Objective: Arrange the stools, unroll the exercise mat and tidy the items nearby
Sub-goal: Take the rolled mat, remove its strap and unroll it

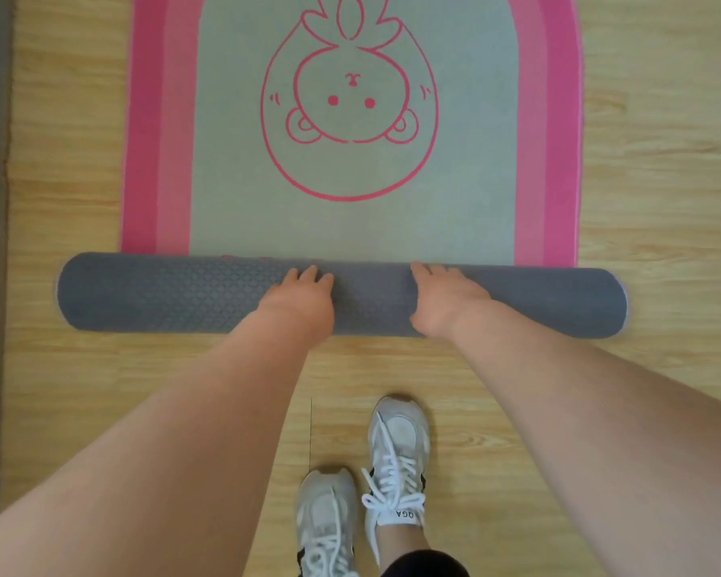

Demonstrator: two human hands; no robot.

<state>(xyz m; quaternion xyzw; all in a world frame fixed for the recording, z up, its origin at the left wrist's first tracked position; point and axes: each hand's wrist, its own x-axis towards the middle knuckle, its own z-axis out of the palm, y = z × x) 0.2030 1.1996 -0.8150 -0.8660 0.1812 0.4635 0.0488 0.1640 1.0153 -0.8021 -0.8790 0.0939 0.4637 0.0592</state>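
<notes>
Exercise mat [350, 168] lay partly unrolled on wood floor [662, 181], pink border, rabbit outline in the middle. Grey roll [163, 291] sat at the near end. Left hand [302, 295] and right hand [444, 299] pressed flat on the roll. White sneakers [396, 456] stood just behind.

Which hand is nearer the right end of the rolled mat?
Right. The right hand rests on the rolled mat between its middle and right end; the left hand rests left of the middle, farther off.
</notes>
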